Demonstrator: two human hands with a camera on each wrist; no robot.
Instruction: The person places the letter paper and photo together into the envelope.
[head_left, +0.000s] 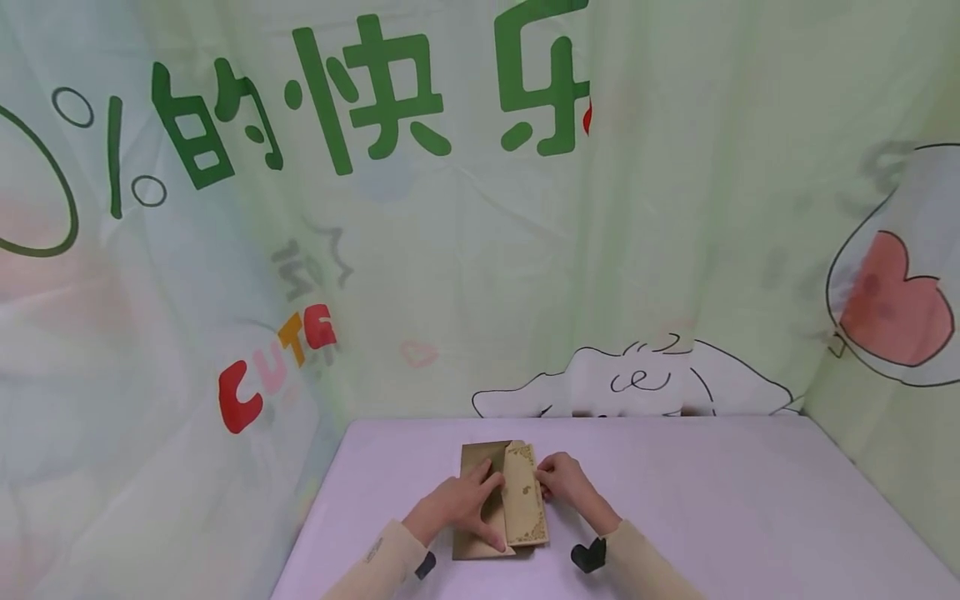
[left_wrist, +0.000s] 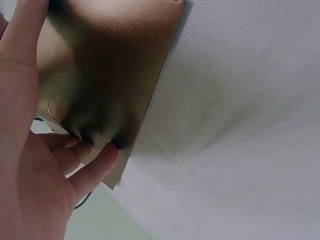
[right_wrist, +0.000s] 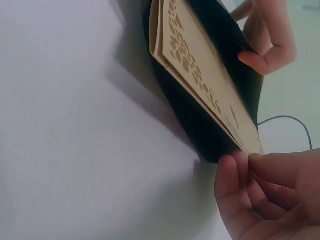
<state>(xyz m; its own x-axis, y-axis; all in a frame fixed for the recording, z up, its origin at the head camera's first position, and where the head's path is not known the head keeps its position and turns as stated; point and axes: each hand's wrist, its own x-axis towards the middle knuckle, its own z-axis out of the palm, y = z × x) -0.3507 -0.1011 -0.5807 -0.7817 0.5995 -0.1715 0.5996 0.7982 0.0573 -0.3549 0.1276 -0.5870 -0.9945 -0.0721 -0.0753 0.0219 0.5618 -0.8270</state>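
A gold-brown paper folder or envelope (head_left: 474, 457) lies on the table, its inner side dark in the right wrist view. On its right half is a cream card (head_left: 525, 498) with gold ornament at its corners; the right wrist view shows more than one layer at its edge. My left hand (head_left: 468, 503) rests on the folder's left part with fingers spread, fingertips touching its glossy surface (left_wrist: 115, 75). My right hand (head_left: 566, 481) pinches the card's right edge between thumb and fingers, near one corner in the right wrist view.
A pale lilac tabletop (head_left: 705, 500) surrounds the folder. Behind and beside it hang printed curtains (head_left: 465, 275) with green characters and cartoon drawings. A thin dark cable (right_wrist: 295, 120) curves past the folder in the right wrist view.
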